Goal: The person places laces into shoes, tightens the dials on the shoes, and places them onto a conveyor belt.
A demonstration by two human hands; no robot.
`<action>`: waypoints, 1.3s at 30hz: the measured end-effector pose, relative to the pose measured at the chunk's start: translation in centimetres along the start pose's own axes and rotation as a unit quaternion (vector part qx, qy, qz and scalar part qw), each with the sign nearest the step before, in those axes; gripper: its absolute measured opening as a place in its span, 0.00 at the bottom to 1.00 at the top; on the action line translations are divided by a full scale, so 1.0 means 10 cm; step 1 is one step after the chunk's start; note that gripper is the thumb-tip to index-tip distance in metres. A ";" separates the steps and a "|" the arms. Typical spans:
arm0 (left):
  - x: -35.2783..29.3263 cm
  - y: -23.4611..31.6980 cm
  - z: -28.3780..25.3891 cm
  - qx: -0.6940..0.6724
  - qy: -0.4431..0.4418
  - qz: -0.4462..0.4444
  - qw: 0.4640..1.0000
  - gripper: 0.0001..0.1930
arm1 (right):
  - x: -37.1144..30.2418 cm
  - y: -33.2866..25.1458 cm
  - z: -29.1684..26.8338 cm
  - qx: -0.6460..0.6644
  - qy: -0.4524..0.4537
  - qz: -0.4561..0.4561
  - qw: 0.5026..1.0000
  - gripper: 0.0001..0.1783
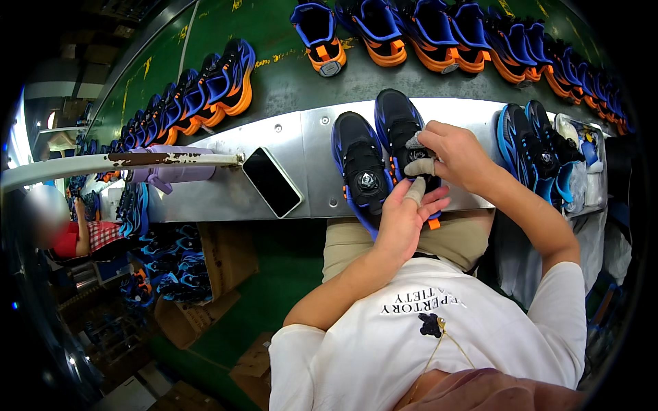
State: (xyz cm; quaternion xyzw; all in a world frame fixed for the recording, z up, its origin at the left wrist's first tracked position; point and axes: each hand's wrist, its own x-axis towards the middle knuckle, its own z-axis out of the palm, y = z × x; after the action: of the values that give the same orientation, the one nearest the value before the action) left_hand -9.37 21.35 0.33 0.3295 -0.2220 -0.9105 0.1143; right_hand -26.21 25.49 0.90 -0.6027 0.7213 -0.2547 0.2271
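Green belt (271,92) lies beyond my metal counter (317,154), bearing orange-soled shoes (329,58) from 10 to 2 o'clock. Toward 1 o'clock, the dark shoe I work on (395,109) lies on the counter, toe away from me; its mate (353,133) sits just beside it at 8 o'clock, round dial (367,181) showing. My right fingers (421,166) curl over the worked shoe's midfoot; I cannot tell whether they grip anything. My left fingers (435,193) spread open near its heel. I judge I'm adjusting its closure; next calls for steadying the shoe and a light pinch.
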 end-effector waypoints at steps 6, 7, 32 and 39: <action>0.02 -0.01 -0.04 0.006 0.006 -0.013 1.000 0.17 | 0.07 0.16 -0.10 0.093 -0.032 -0.104 0.990 0.19; 0.02 0.00 -0.04 0.007 0.007 -0.013 1.000 0.17 | 0.06 0.14 -0.06 0.093 -0.032 -0.104 0.990 0.19; 0.00 0.04 -0.02 0.008 0.029 -0.044 0.999 0.18 | 0.03 0.09 -0.04 0.047 0.014 -0.008 0.999 0.19; 0.05 0.01 -0.03 0.008 0.038 -0.051 0.998 0.18 | -0.02 0.15 0.10 0.031 0.040 -0.026 0.998 0.18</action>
State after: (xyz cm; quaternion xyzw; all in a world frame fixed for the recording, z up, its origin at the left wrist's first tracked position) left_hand -9.56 21.03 -0.06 0.3759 -0.2078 -0.9001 0.0731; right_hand -26.65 25.78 -0.81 -0.6029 0.7058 -0.3067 0.2105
